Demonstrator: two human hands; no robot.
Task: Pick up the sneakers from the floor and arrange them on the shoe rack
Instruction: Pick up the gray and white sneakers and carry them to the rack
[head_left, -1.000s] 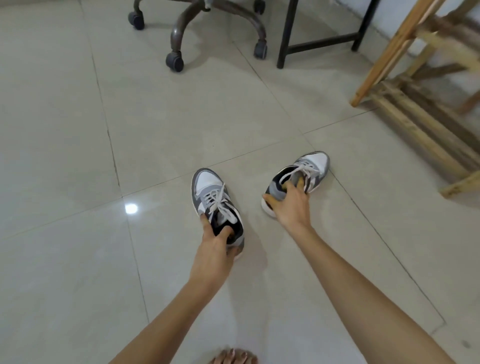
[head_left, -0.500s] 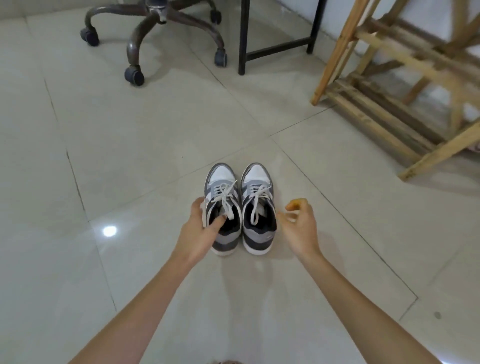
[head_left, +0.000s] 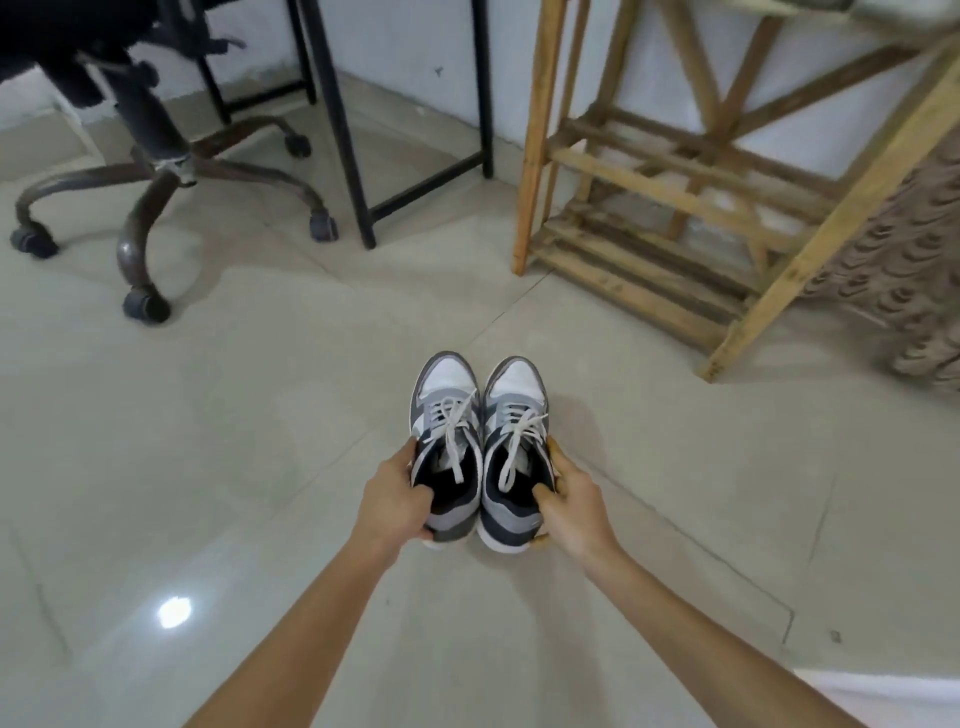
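Two grey, white and navy sneakers with white laces sit side by side in the middle of the view, toes pointing away from me. My left hand (head_left: 397, 501) grips the outer heel side of the left sneaker (head_left: 445, 410). My right hand (head_left: 569, 499) grips the outer heel side of the right sneaker (head_left: 514, 410), thumb inside its opening. The wooden shoe rack (head_left: 670, 208) with slatted shelves stands ahead to the right, against the white wall. Whether the soles touch the tiled floor I cannot tell.
An office chair (head_left: 150, 176) with castor wheels stands at the far left. Black metal table legs (head_left: 358, 156) rise between the chair and the rack. A patterned brown cloth (head_left: 904, 280) hangs right of the rack. Glossy tiles surround the sneakers.
The sneakers were apart, then came together as a pair. My right hand, half a second ago off the shoe, now grips the right sneaker. The view has tilted up toward the rack.
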